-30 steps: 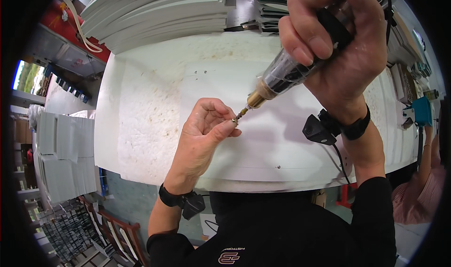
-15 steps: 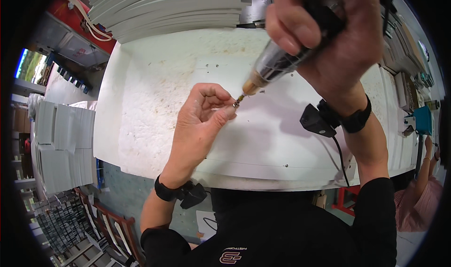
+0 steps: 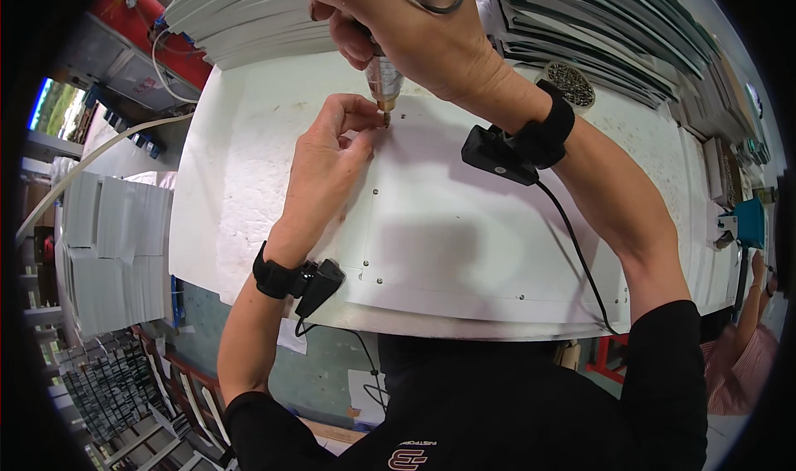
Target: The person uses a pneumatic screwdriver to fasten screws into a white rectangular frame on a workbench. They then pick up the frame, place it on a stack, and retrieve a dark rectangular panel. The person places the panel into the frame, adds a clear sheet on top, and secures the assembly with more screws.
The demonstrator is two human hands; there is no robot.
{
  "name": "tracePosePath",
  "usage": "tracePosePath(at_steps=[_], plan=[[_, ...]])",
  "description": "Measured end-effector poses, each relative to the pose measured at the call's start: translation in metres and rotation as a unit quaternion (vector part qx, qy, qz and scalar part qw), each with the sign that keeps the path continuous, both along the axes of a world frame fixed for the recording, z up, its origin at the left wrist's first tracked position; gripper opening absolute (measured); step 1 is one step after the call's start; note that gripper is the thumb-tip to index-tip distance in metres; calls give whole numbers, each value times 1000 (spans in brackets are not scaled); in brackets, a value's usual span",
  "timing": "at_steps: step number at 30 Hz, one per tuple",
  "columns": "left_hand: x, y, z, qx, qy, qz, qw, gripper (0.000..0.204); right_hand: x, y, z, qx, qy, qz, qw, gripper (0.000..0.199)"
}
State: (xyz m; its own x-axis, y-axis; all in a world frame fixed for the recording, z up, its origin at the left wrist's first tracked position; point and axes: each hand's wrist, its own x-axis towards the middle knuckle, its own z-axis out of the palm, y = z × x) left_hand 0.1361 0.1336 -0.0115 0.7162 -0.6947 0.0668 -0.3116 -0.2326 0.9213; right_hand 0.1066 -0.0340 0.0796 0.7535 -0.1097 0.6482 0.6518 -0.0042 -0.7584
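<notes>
My right hand (image 3: 427,36) is wrapped round a power screwdriver (image 3: 385,81) with a clear body and a brass-coloured nose, held nearly upright, bit down. Its upper part is hidden by the hand. Under the bit is a small screw (image 3: 386,124) at the left edge of a white panel (image 3: 497,243). My left hand (image 3: 327,152) reaches in from the left, thumb and forefinger pinched at that screw beside the bit. Several screw heads (image 3: 376,191) show along the panel's left and near edges.
A round tub of screws (image 3: 570,85) stands at the back right, against stacked dark-edged panels (image 3: 605,27). More white sheets (image 3: 257,15) are piled at the back left. A pale hose (image 3: 108,139) crosses at the left. Another person's arm (image 3: 749,297) shows at the far right.
Both hands have moved away from me and to the left. The screwdriver has swung from tilted to nearly upright, and its bit now stands over the panel's left edge.
</notes>
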Motion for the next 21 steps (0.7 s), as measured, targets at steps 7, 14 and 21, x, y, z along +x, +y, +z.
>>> tracePosePath(at_steps=[7,14,21], plan=[[5,4,-10,-42,6,-12,999,27,-15,11,13,79,74,1,994,15],[12,7,-13,-102,148,34,983,37,3,-3,-7,0,87,37,995,20],[16,7,-21,-121,165,23,979,37,4,11,-14,-55,83,36,994,17]])
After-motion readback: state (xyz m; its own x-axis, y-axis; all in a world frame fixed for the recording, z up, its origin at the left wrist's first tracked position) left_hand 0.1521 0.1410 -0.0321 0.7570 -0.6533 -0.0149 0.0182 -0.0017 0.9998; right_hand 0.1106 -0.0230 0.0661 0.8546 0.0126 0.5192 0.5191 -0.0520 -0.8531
